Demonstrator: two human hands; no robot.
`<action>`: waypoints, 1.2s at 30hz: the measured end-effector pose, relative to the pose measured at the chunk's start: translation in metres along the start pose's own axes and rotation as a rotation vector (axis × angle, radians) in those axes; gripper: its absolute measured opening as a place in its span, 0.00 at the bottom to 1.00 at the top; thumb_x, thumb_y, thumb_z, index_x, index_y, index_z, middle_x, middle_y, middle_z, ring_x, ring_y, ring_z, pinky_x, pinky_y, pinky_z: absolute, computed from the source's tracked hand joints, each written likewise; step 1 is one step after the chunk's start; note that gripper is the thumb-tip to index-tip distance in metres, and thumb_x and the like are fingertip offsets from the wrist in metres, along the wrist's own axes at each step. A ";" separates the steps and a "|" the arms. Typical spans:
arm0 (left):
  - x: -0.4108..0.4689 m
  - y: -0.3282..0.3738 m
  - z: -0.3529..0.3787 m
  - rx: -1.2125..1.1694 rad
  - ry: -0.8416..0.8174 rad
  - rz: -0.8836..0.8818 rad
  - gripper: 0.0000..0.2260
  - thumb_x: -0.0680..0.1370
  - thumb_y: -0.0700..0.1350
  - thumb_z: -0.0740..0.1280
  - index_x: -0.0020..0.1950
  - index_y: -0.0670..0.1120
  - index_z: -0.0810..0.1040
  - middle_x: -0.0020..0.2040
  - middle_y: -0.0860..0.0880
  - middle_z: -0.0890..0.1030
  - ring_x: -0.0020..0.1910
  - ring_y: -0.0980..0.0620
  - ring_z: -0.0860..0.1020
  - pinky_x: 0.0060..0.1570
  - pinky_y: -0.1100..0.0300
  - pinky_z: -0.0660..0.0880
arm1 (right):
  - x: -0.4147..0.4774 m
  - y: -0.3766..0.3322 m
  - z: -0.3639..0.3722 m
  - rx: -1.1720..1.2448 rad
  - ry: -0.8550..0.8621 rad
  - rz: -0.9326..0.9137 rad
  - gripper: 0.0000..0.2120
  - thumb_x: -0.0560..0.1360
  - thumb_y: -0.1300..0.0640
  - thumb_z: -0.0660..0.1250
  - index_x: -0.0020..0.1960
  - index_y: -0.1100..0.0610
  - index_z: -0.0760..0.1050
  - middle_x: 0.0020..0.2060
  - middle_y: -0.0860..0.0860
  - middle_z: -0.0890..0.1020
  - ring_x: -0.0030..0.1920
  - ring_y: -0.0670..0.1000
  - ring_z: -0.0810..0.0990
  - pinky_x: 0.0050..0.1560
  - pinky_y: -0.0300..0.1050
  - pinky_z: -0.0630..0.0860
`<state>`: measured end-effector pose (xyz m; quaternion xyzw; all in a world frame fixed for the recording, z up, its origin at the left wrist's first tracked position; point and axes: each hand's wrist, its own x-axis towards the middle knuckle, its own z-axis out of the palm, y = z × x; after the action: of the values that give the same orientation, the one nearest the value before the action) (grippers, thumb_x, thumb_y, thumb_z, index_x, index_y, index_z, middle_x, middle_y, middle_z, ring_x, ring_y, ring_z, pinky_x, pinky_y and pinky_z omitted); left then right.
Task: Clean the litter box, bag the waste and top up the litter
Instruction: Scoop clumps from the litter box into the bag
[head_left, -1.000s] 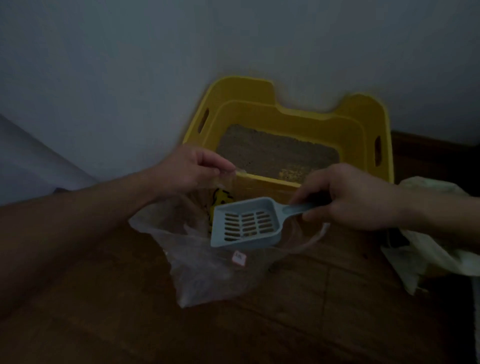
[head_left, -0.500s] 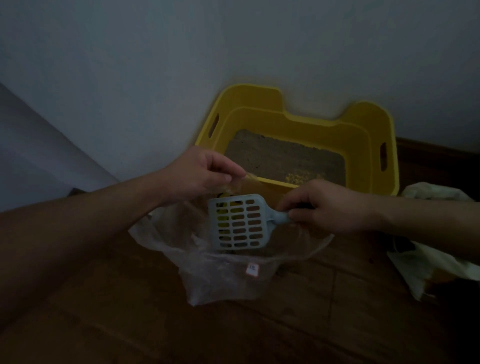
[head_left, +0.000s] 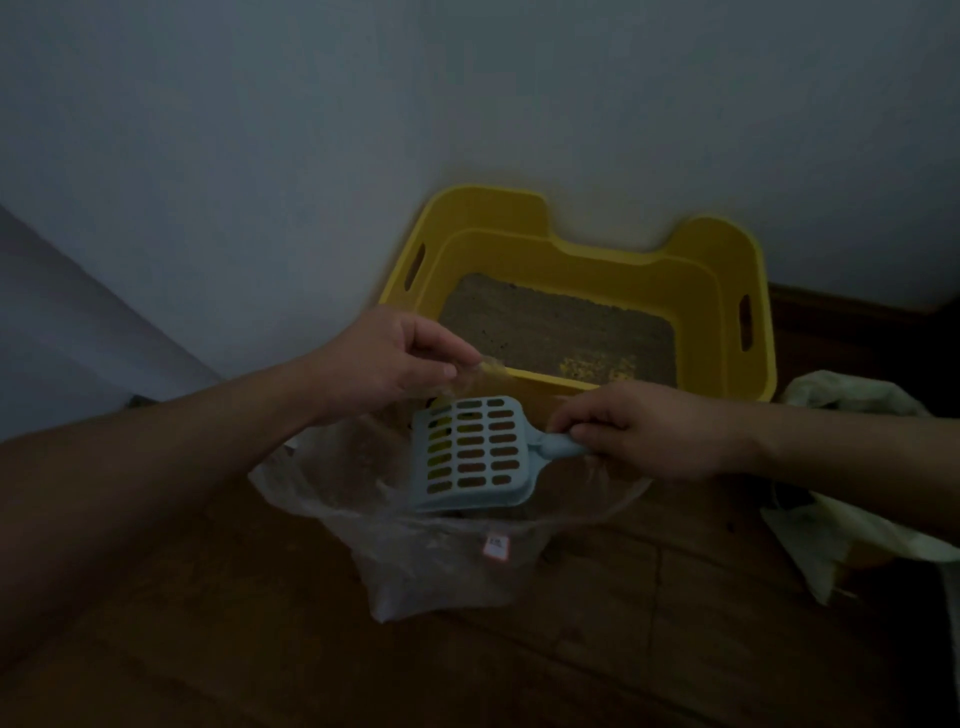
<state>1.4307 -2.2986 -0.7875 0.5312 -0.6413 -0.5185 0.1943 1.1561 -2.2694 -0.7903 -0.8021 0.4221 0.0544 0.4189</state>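
Note:
A yellow litter box (head_left: 727, 291) stands against the wall with brownish litter (head_left: 545, 327) inside. In front of it a clear plastic bag (head_left: 441, 561) sits open on the wooden floor. My left hand (head_left: 384, 358) pinches the bag's rim and holds it up. My right hand (head_left: 639, 431) grips the handle of a pale blue slotted scoop (head_left: 467, 452). The scoop is tipped up on edge over the bag's mouth, its underside facing me. What lies in the bag is hard to make out in the dim light.
A crumpled pale bag (head_left: 852, 467) lies on the floor at the right. A white wall runs behind the box, and a dark skirting board (head_left: 852, 322) shows at the right. Wooden floor (head_left: 623, 649) stretches in front.
The scoop has turned from lying flat over the bag to standing tipped on edge over its mouth. My right hand shifted left with it. My left hand keeps its pinch on the rim.

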 end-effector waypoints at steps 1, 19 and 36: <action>0.000 0.001 0.000 0.003 0.006 0.000 0.13 0.76 0.33 0.69 0.50 0.50 0.85 0.49 0.50 0.87 0.52 0.53 0.84 0.54 0.59 0.79 | -0.002 0.000 -0.002 0.009 -0.005 -0.003 0.11 0.83 0.55 0.59 0.58 0.45 0.78 0.49 0.47 0.82 0.48 0.48 0.80 0.54 0.55 0.78; 0.013 0.004 0.001 -0.056 0.042 -0.022 0.08 0.68 0.43 0.77 0.44 0.54 0.88 0.46 0.48 0.87 0.47 0.51 0.83 0.53 0.53 0.78 | 0.010 0.044 -0.056 0.298 0.619 0.153 0.07 0.73 0.62 0.74 0.41 0.51 0.80 0.39 0.54 0.83 0.39 0.49 0.78 0.41 0.46 0.76; 0.046 0.002 0.014 -0.054 -0.026 -0.055 0.12 0.70 0.34 0.76 0.47 0.50 0.85 0.46 0.48 0.87 0.43 0.58 0.83 0.43 0.69 0.77 | 0.093 0.127 -0.034 0.144 0.613 0.503 0.13 0.76 0.56 0.71 0.60 0.54 0.77 0.51 0.51 0.80 0.48 0.50 0.79 0.43 0.45 0.77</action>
<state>1.4019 -2.3334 -0.8053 0.5363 -0.6147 -0.5478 0.1857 1.1149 -2.3898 -0.8890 -0.6215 0.7132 -0.1164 0.3026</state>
